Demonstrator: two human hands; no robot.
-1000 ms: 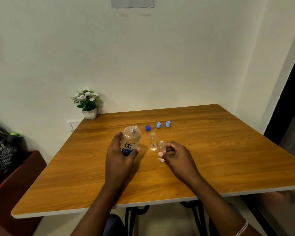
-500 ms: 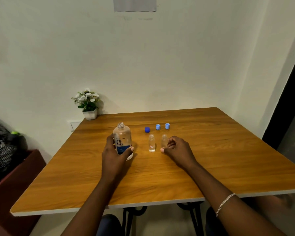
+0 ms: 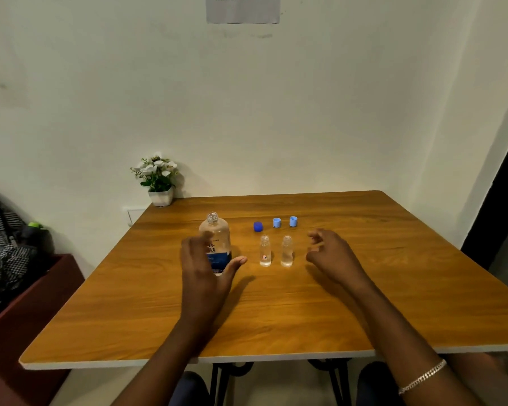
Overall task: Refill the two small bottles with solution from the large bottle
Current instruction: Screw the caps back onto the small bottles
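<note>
Hovering open, empty; left hand (image 3: 203, 273) before large bottle (image 3: 217, 235); right hand (image 3: 332, 259) beside small bottles (image 3: 265, 251) (image 3: 287, 252)

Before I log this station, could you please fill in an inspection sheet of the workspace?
Surface: wooden table, bare wood near the person.
Job's things: large bottle, labelled small bottle and plain small bottle, all upright and uncapped; dark blue cap and light blue caps behind them.
Clutter: flower pot at the far left corner.
Hands: left hand open by the large bottle, contact unclear; right hand open, holding nothing.
Cables: nothing seen.
Surroundings: paper on the wall; bags at left.
</note>
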